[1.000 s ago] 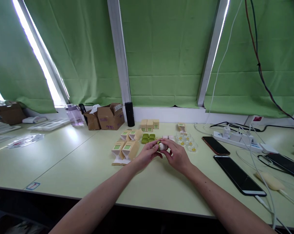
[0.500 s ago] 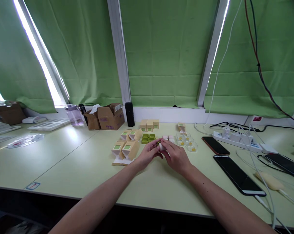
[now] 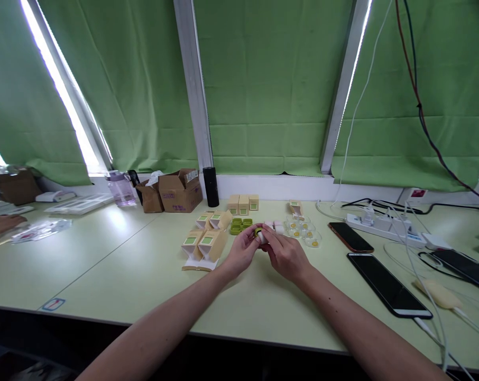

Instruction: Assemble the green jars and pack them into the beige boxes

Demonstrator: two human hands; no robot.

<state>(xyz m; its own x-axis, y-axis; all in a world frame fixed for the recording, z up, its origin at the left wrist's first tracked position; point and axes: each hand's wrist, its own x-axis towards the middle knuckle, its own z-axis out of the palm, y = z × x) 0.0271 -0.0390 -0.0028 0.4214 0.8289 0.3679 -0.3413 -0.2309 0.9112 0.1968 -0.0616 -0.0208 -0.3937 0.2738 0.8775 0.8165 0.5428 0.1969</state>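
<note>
Both hands meet above the middle of the table around a small round green-and-white piece (image 3: 259,233), mostly covered by fingers. My left hand (image 3: 242,250) is closed on its left side. On the other side, my right hand (image 3: 284,253) pinches the white part. Just beyond are several small green square cups (image 3: 241,226) and some pale pink-white blocks (image 3: 278,226). Clear round plastic pieces with yellow centres (image 3: 303,228) lie right of my hands. To the left stand opened cream cartons with green windows (image 3: 208,242).
Closed small cartons (image 3: 243,204) stand at the back, near a black cylinder (image 3: 211,187) and a cardboard box (image 3: 181,190). Phones (image 3: 388,284), cables and a power strip (image 3: 386,228) occupy the right. Another person's hand (image 3: 1,225) is at far left.
The green part of the held piece shows more between my fingers, which have shifted slightly. At far left, the other person's hand has come further into view.
</note>
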